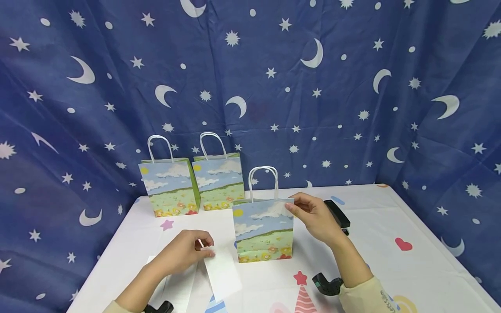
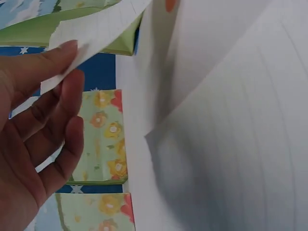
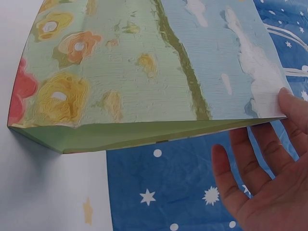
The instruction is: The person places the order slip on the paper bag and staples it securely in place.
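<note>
A paper gift bag [image 1: 264, 230] with a painted meadow and sky stands upright at the middle of the table. My right hand [image 1: 315, 215] pinches its upper right edge, thumb on the front and fingers behind, as the right wrist view also shows. In front and to the left, my left hand [image 1: 185, 252] pinches the top of a narrow strip of lined paper [image 1: 222, 271] between thumb and finger. The strip [image 2: 98, 33] curves away from the thumb in the left wrist view. More lined paper sheets [image 1: 182, 287] lie on the table under my left forearm.
Two matching gift bags, one at the far left [image 1: 170, 189] and one beside it [image 1: 219, 182], stand near the back edge. A black object [image 1: 337, 214] lies behind my right hand. Behind the table hangs a blue curtain [image 1: 258, 87] with moons and stars.
</note>
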{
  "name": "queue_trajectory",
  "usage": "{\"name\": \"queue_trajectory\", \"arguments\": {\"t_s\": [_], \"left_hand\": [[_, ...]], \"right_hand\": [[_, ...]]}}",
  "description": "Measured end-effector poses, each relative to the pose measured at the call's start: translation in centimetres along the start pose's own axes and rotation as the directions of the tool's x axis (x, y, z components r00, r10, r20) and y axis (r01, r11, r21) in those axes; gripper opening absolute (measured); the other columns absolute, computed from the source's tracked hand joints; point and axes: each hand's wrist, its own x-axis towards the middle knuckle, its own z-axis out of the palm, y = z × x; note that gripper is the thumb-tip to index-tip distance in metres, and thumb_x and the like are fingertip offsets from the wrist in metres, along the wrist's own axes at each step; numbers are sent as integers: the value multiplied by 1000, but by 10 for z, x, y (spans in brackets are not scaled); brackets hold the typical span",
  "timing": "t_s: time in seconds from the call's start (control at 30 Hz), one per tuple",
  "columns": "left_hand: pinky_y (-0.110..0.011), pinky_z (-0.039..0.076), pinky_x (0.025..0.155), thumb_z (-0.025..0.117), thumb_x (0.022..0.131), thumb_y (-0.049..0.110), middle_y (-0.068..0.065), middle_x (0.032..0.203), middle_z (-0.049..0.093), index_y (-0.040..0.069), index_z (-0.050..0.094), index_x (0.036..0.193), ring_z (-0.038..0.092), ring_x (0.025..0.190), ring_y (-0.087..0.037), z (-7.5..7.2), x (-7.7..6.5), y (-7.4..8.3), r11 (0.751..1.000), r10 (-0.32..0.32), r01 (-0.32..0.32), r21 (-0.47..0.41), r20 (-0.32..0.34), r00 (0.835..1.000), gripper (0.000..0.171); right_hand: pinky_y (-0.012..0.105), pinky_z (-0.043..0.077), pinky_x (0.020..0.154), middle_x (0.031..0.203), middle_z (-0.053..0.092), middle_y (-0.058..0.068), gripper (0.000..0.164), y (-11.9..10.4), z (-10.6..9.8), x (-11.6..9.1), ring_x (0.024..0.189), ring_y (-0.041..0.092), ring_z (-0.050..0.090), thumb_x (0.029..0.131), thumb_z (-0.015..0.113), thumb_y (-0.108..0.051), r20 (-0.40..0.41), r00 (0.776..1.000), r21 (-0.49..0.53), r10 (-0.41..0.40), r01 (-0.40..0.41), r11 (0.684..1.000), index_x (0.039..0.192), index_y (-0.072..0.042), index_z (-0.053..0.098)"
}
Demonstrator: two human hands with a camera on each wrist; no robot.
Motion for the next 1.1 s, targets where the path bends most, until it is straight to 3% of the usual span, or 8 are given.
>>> {"name": "queue_trajectory", "arguments": {"t_s": [0.23,0.43,0.67,0.87,1.1], "left_hand": [[-24,52,67,82,89,35,16,83,67,31,75,90,58,72,-4,-12,-5,16,998,40,-45,-43,-109,993,8],[-24,53,66,83,88,34,17,82,67,31,75,89,59,71,-3,-23,1,33,995,89,-94,-17,-216,972,9],[-24,55,66,86,85,32,17,78,66,29,72,85,61,70,-2,-25,21,55,985,171,-173,23,-325,930,14],[-22,54,66,89,81,29,12,79,65,19,72,98,60,69,0,-24,39,71,969,247,-220,113,-403,881,26],[-23,51,67,91,79,32,8,86,63,18,71,112,58,76,-8,-27,53,86,937,335,-252,241,-422,843,42]], "right_hand": [[30,55,83,96,68,8,13,-1,2,2,87,15,65,103,67,-23,4,1000,0,1,-1,1000,104,-11,70],[29,55,83,95,67,8,14,-1,2,2,87,15,65,103,67,-24,-3,1000,-7,2,-2,1000,102,-10,70],[28,55,83,96,68,9,16,-1,2,-1,86,14,66,104,65,-25,-4,1000,-9,7,-7,1000,104,-9,70],[27,55,80,94,67,9,16,0,4,-2,83,13,66,104,66,-24,-18,1000,-16,9,-9,1000,106,-9,70],[26,55,78,94,69,10,15,-2,5,0,83,13,65,103,66,-22,-23,1000,-28,-13,12,1000,108,-9,71]]}}
